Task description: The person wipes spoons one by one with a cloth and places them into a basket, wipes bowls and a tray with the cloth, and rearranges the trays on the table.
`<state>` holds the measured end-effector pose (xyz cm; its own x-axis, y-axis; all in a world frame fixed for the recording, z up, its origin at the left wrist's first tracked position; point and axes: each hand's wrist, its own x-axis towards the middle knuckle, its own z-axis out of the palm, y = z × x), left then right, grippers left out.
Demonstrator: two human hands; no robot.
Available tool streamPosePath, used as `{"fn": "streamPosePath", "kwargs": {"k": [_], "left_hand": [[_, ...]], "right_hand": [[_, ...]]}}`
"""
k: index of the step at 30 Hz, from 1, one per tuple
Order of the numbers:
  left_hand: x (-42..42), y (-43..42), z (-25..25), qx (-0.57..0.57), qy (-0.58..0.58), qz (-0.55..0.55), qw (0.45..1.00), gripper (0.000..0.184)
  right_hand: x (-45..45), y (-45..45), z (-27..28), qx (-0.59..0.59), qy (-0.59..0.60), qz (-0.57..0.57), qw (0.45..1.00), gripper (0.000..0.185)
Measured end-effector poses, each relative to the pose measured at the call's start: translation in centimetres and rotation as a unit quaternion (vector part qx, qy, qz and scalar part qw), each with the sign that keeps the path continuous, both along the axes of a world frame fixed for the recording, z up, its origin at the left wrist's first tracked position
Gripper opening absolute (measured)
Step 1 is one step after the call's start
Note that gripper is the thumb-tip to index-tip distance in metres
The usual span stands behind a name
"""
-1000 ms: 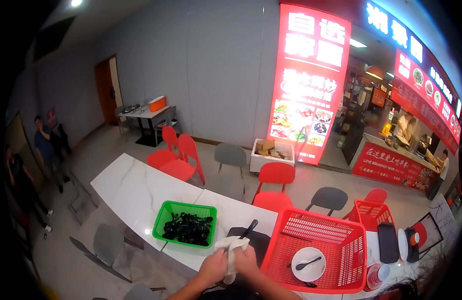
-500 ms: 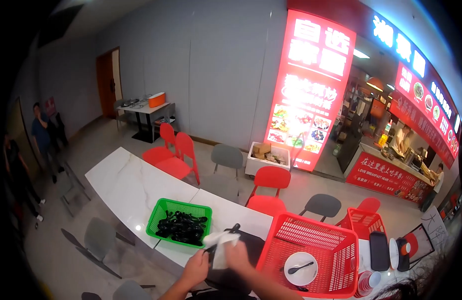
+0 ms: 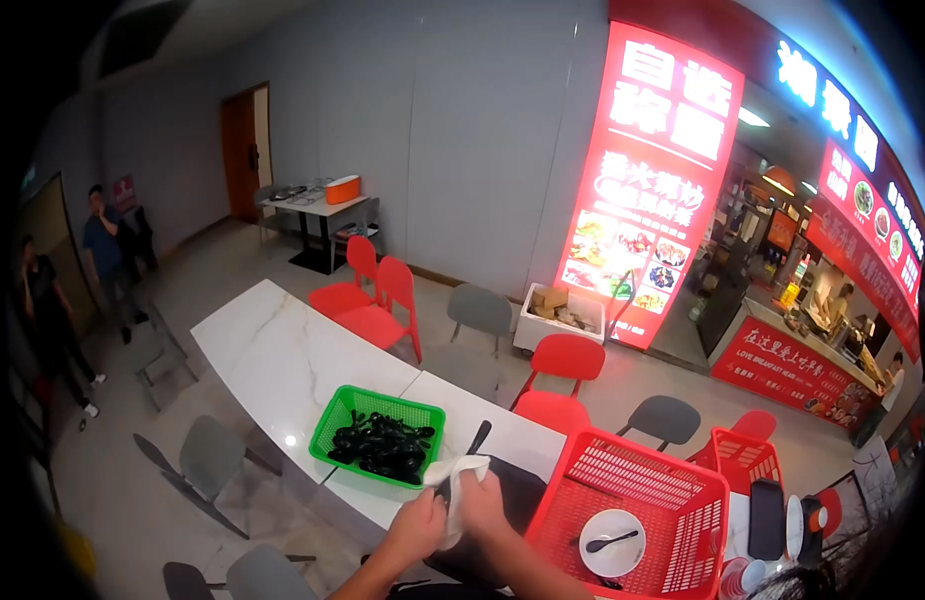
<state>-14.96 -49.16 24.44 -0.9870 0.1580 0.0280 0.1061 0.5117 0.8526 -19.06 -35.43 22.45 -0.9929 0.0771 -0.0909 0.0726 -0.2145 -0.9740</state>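
Note:
My left hand (image 3: pixel 420 524) is closed on a white cloth (image 3: pixel 450 480), beside the green basket. My right hand (image 3: pixel 480 503) grips the same cloth from the other side. A black spoon (image 3: pixel 479 436) sticks up out of the cloth, its lower part hidden by the cloth. Both hands are above a dark tray (image 3: pixel 517 492). To their left a green basket (image 3: pixel 327 430) holds several black spoons (image 3: pixel 382 443). On the right stands a large red basket (image 3: pixel 652 460), with a white bowl (image 3: pixel 612 540) and a black spoon (image 3: pixel 614 541) inside.
A smaller red basket (image 3: pixel 746 458), dark trays (image 3: pixel 766 520) and stacked cups (image 3: pixel 742 578) are at the right. Red chairs (image 3: pixel 394 305) and grey chairs (image 3: pixel 210 462) surround the white table (image 3: pixel 272 340). Two people (image 3: pixel 106 250) stand far left; others are at the food counter (image 3: pixel 782 365).
The view has shifted, first one way and then back. My hands have shifted around the cloth, and the spoon's end now stands more upright. Both hands still hold the cloth.

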Motion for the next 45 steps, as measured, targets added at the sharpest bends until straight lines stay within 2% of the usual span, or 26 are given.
{"fn": "streamPosePath", "kwargs": {"k": [1,3,5,8,10,11,13,14,16,18,21,24,27,29,32,35,36,37,38,39,41,45], "left_hand": [[0.0,0.1,-0.6,0.014,-0.011,-0.01,1.0,0.032],[0.6,0.3,-1.6,0.001,-0.026,-0.025,0.999,0.03],[1.2,0.2,-1.7,-0.026,0.0,-0.022,0.999,0.026],[1.4,-0.9,-2.3,-0.028,-0.023,-0.034,0.999,0.029],[1.5,-2.5,-5.4,-0.024,-0.058,-0.037,0.997,0.03],[1.7,-4.6,-7.7,-0.006,-0.091,-0.056,0.994,0.029],[1.6,-9.2,-11.2,0.054,-0.193,-0.027,0.979,0.026],[1.3,-11.2,-12.3,0.096,-0.262,0.025,0.96,0.024],[0.0,-13.7,-12.1,0.113,-0.24,0.069,0.962,0.021],[-3.3,-16.1,-18.2,0.171,-0.227,0.131,0.95,0.02],[-7.6,-16.7,-21.1,0.317,-0.289,0.214,0.878,0.019],[-10.7,-15.3,-20.6,0.482,-0.329,0.22,0.782,0.02],[-14.7,-15.0,-22.9,0.496,-0.372,0.225,0.751,0.021],[-17.4,-15.6,-26.3,0.479,-0.364,0.231,0.765,0.022],[-19.5,-15.0,-27.5,0.444,-0.359,0.278,0.773,0.022],[-20.9,-14.1,-29.8,0.502,-0.429,0.292,0.692,0.019],[-20.8,-11.4,-29.1,0.484,-0.412,0.256,0.728,0.019],[-19.0,-8.8,-26.7,0.465,-0.395,0.218,0.762,0.019],[-16.7,-6.3,-23.8,0.446,-0.376,0.18,0.792,0.019],[-14.7,-3.2,-21.3,0.439,-0.377,0.123,0.806,0.019],[-10.2,3.0,-15.6,0.373,-0.324,-0.034,0.869,0.018],[-4.8,12.8,-11.7,0.26,-0.291,-0.29,0.874,0.021]], "right_hand": [[-0.2,0.1,0.9,0.024,0.009,-0.044,0.999,0.026],[-2.9,2.0,-2.9,-0.09,-0.002,-0.083,0.992,0.028],[-3.3,3.0,-1.9,-0.204,-0.017,-0.112,0.972,0.03],[-3.4,3.7,-4.4,-0.276,-0.035,-0.11,0.954,0.032],[-3.8,6.3,-5.1,-0.299,-0.064,-0.155,0.939,0.032],[-4.6,9.9,-6.7,-0.365,0.003,-0.108,0.925,0.033],[-3.9,15.2,-4.8,-0.38,0.02,-0.088,0.921,0.046],[-2.9,17.0,-4.1,-0.386,0.034,-0.068,0.919,0.051],[-0.6,18.6,-1.9,-0.373,0.027,-0.042,0.926,0.057],[0.7,18.9,-1.2,-0.357,0.012,-0.025,0.934,0.057],[2.0,19.1,-2.4,-0.353,-0.005,-0.014,0.935,0.06],[2.5,18.0,-4.6,-0.348,-0.011,-0.009,0.937,0.063],[3.7,17.2,-4.9,-0.348,-0.002,-0.056,0.936,0.063],[4.8,17.9,-4.3,-0.338,0.005,-0.069,0.938,0.062],[7.3,19.1,-1.2,-0.313,0.011,-0.1,0.944,0.06],[10.2,20.9,-0.7,-0.32,0.02,-0.114,0.94,0.057],[11.2,20.6,0.7,-0.295,0.028,-0.113,0.948,0.053],[12.0,21.1,0.2,-0.328,0.019,-0.086,0.94,0.051],[12.8,21.3,-0.3,-0.312,0.02,-0.085,0.946,0.051],[13.6,21.3,-0.9,-0.296,0.018,-0.082,0.951,0.051],[15.1,20.8,-1.8,-0.302,0.026,-0.108,0.947,0.05],[18.5,21.5,-1.9,-0.301,0.055,-0.146,0.941,0.059]]}}
